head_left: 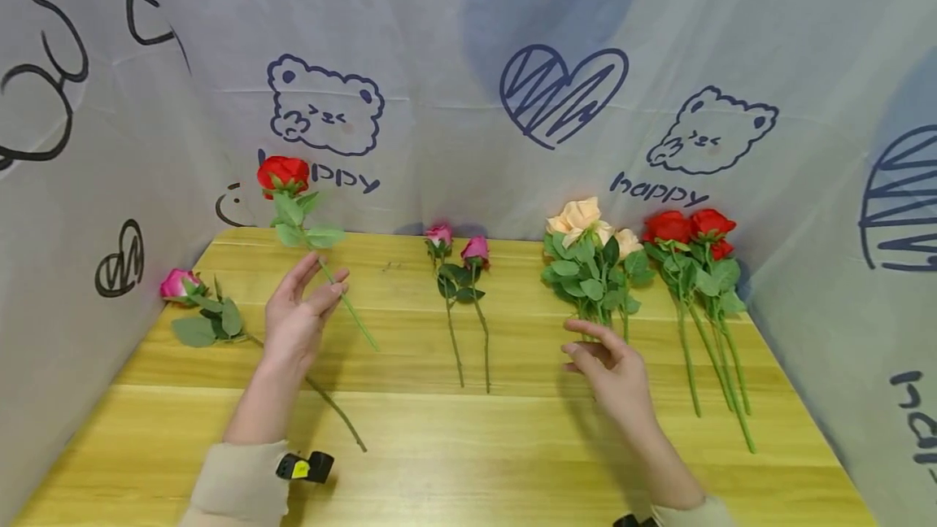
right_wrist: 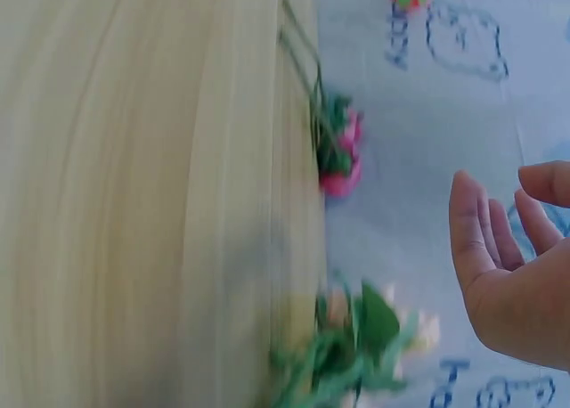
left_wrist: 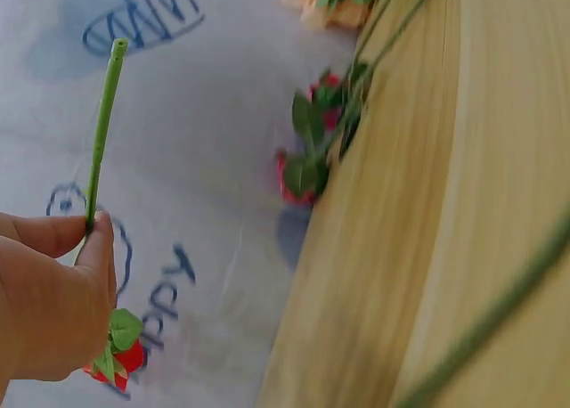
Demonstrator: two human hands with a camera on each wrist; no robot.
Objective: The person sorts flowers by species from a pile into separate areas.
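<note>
My left hand [head_left: 298,320] pinches the green stem of a red rose [head_left: 283,176] between thumb and fingers, its bloom up and tilted to the left above the table. In the left wrist view the cut stem end [left_wrist: 109,105] sticks out past the fingertips. Below that hand a pink rose [head_left: 180,285] lies on the table, its long stem passing behind the wrist. My right hand [head_left: 611,368] hovers with loosely bent fingers and nothing in them, just in front of the peach roses [head_left: 581,222]. The right wrist view shows a gap between its thumb and fingers.
Two pink roses [head_left: 476,252] lie at the middle back of the wooden table [head_left: 439,462]. Several red roses [head_left: 691,226] lie at the right, beside the peach ones. A white cloth [head_left: 439,39] with drawings walls in the back and sides.
</note>
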